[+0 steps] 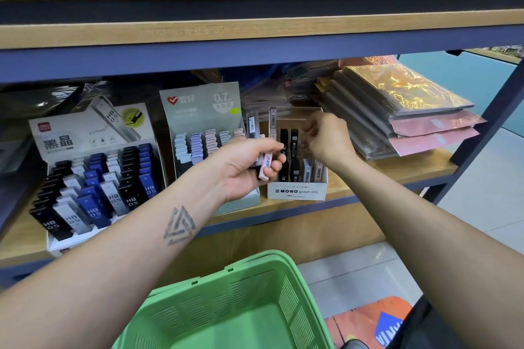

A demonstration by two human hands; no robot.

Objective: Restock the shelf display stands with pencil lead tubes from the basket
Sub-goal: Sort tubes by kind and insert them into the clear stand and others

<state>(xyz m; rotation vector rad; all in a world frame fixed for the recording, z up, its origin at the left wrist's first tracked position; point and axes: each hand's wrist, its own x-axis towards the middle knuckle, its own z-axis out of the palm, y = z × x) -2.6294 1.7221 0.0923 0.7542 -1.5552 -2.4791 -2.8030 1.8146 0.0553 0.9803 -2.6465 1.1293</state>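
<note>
Gripping pink tubes (266, 165), left hand (246, 168) (palm up, fingers curled).

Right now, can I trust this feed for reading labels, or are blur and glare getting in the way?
Head view: wide-angle bending bows the shelf edges; the MONO stand label is sharp; the right hand looks slightly motion-blurred; glare streaks the foil packs; the pink tubes in the left hand are legible as tubes, print unreadable.
</note>
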